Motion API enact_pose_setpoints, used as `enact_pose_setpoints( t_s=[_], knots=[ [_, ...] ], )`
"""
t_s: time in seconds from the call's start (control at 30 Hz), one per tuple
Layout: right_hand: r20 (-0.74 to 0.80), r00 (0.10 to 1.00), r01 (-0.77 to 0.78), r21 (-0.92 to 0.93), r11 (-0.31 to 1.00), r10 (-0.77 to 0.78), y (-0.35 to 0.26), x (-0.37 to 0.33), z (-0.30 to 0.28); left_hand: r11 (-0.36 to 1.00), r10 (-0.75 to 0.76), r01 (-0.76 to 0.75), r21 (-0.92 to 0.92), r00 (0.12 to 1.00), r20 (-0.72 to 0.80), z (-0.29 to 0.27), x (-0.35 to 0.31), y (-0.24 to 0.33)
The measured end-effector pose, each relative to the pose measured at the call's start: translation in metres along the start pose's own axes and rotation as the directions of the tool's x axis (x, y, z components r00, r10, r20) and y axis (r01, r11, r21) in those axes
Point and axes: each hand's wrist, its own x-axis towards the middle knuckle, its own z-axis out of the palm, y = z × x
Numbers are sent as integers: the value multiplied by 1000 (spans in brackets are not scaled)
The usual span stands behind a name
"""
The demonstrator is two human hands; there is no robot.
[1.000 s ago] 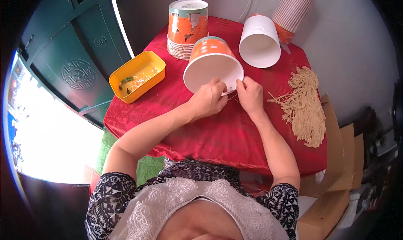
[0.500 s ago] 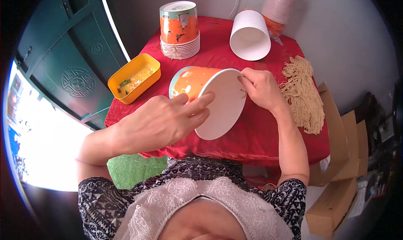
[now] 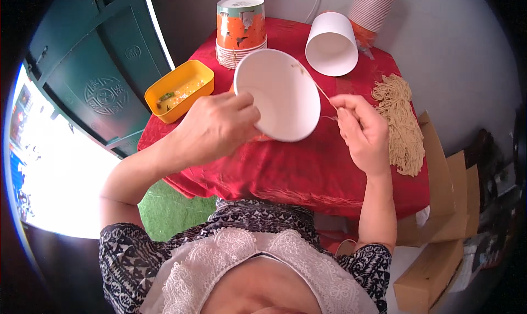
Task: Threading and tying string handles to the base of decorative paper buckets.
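My left hand point(image 3: 219, 119) grips the rim of a paper bucket point(image 3: 277, 97) at its left side, tilting the white open mouth up toward me. Little of its orange outside shows. A thin tan cord point(image 3: 319, 88) runs from the inside of the bucket's upper right wall to my right hand point(image 3: 363, 128), which pinches it between thumb and fingers. Another short bit of cord loops out from that hand toward the bucket. Right of it, a bundle of tan cords point(image 3: 405, 130) lies on the table's right side.
A red cloth point(image 3: 263, 179) covers the table. At the back stand an upside-down stack of orange and green buckets point(image 3: 240, 31), a white bucket point(image 3: 332, 48) on its side, and a tall nested stack point(image 3: 376, 6). A yellow box point(image 3: 192, 101) sits left; cardboard boxes point(image 3: 431, 273) are at right.
The bucket has been raised and turned so its mouth faces me more. My right hand has left the rim and moved right and down, drawing the cord out straight.
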Motion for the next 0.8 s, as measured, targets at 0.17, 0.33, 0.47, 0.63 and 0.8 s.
enact_pose_setpoints(
  t_s=[0.17, 0.33, 0.47, 0.63, 0.8],
  knots=[
    [105, 990, -113, 228, 967, 91, -9, -35, -13, 976, -198, 184, -117, 972, -123, 31, -4, -15],
    [219, 975, -117, 402, 908, 29, -6, -62, -25, 941, -322, 296, -164, 932, -165, 45, -8, -9],
    [290, 949, -56, 536, 842, -121, -5, -65, -15, 927, -374, 364, -90, 915, -151, 52, -12, 2],
    [193, 973, -70, 769, 636, -125, 5, -66, 12, 926, -375, 374, -45, 910, -177, 51, -10, 25],
    [56, 997, -42, 968, 248, -52, 16, -53, 31, 942, -283, 214, -259, 922, -266, 41, -15, 48]
  ],
)
